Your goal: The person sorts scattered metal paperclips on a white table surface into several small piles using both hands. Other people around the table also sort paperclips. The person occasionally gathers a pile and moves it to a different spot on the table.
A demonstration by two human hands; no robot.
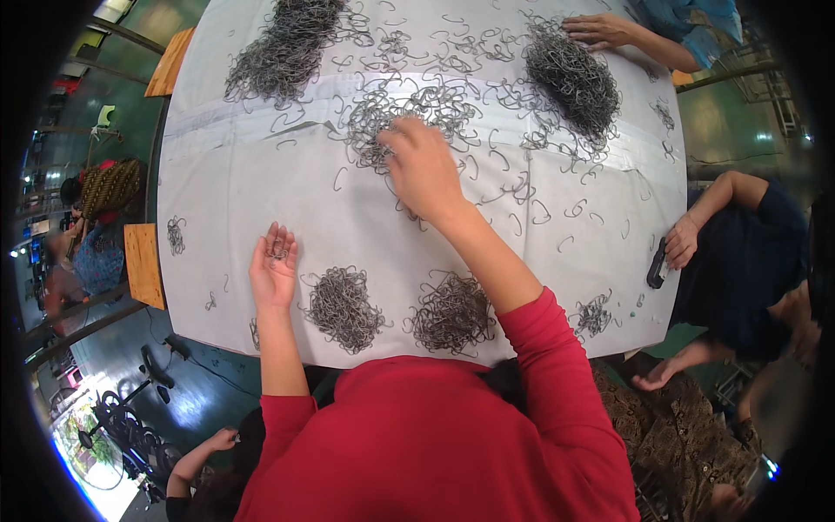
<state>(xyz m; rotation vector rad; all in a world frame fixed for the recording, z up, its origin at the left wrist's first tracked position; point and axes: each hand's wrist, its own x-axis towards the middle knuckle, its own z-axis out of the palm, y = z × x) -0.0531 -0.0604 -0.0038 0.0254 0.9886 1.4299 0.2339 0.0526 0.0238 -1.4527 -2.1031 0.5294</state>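
My left hand (276, 268) is palm up over the white-covered table, its fingers curled a little around a few small bent wire hooks (277, 255). My right hand (424, 170) reaches forward over a loose, spread-out heap of dark wire hooks (361, 130) in the middle. Its fingers are bent and slightly apart, with the tips at the hooks; I see nothing clearly gripped there. Close to my body lie two compact piles of hooks, a left pile (344, 309) and a right pile (452, 315).
Tall hook piles stand at the far left (287, 56) and far right (570, 83); another person's hand (600, 31) touches the far right one. At the right edge a second person's hand (682, 242) is beside a black object (657, 264). Small clusters lie around the white table covering (235, 200).
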